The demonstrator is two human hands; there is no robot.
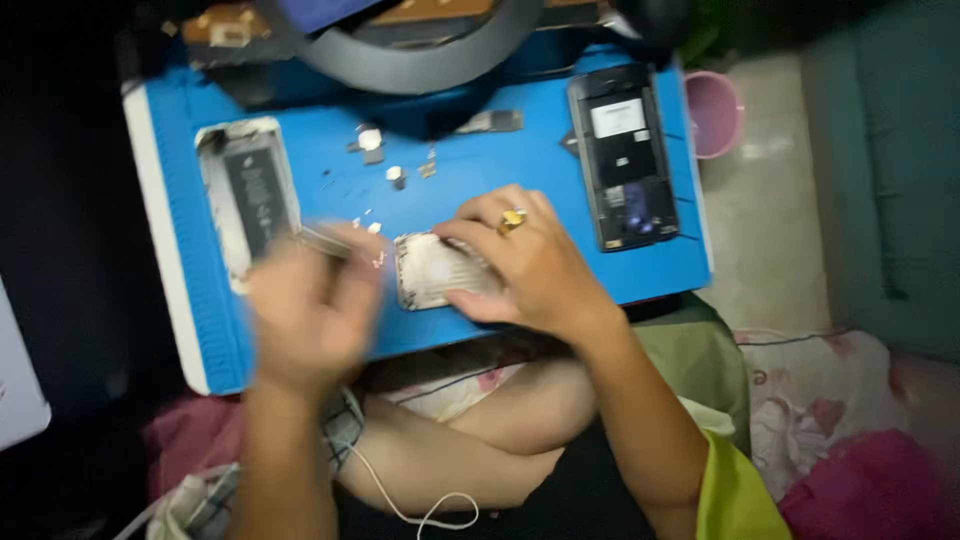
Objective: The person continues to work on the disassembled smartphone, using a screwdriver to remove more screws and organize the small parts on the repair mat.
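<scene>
A blue work mat lies across my lap. My right hand, with a gold ring, presses down on a silver-white phone housing near the mat's front edge. My left hand is motion-blurred and grips thin metal tweezers, whose tips point toward the housing's left edge. An opened phone with its battery showing lies at the left of the mat. A dark opened phone body lies at the right.
Small screws and metal parts are scattered mid-mat. A round ring lamp hangs over the mat's far edge. A pink cup stands at the right, floral bedding lower right, and a white cable runs over my legs.
</scene>
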